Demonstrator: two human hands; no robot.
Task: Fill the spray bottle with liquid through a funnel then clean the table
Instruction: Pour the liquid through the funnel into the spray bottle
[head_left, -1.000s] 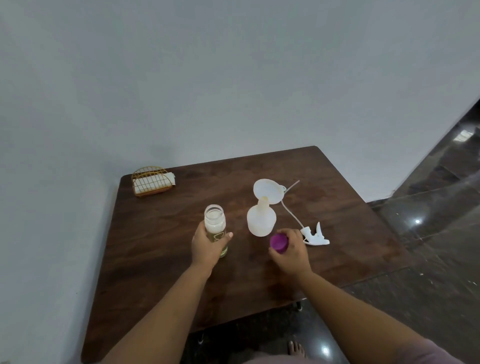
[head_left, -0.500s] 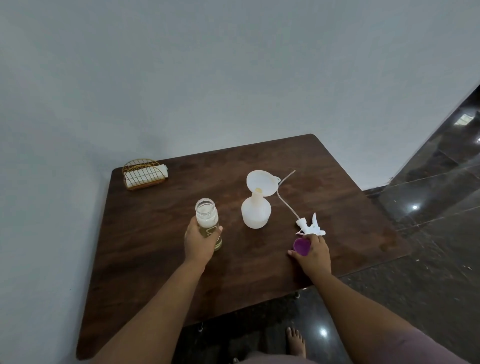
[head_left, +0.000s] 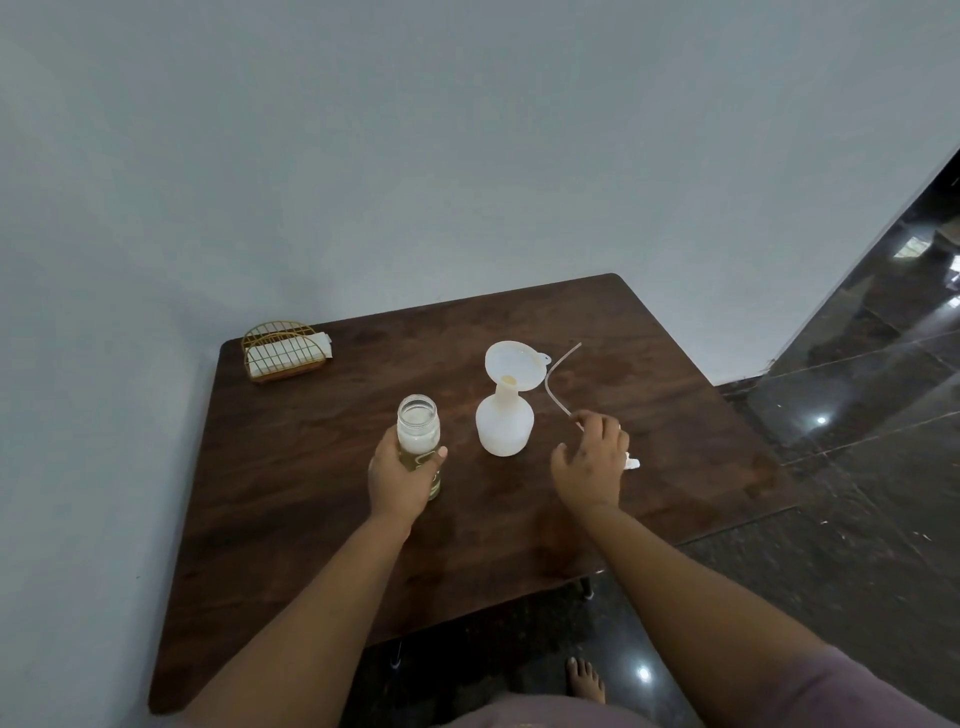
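A: Bottle (head_left: 504, 427) first. What is it like?

B: White, translucent, squat and round-bodied with a narrow neck. It stands upright near the middle of the table (head_left: 311, 545). A white funnel (head_left: 515, 365) sits in its neck, the wide bowl tilted toward the camera, a small tab on its far rim.

A: And the liquid?

B: In a clear jar (head_left: 418, 441), lid off, left of the bottle and apart from it. The upper part looks milky white, with a yellowish tint lower down. The left hand (head_left: 402, 475) grips it round the lower half, thumb on the right side, fingers wrapped behind.

A: The right hand (head_left: 592, 465)?

B: It hovers right of the bottle, palm down, fingers loosely spread and a little bent. A bit of the white sprayer (head_left: 631, 462) peeks out under its right edge. Whether the fingers touch it, I cannot tell. The sprayer's thin tube (head_left: 553, 382) curves away from the hand toward the funnel.

A: Anything else on the table?

B: A gold wire holder (head_left: 284, 351) with white napkins, at the far left corner.
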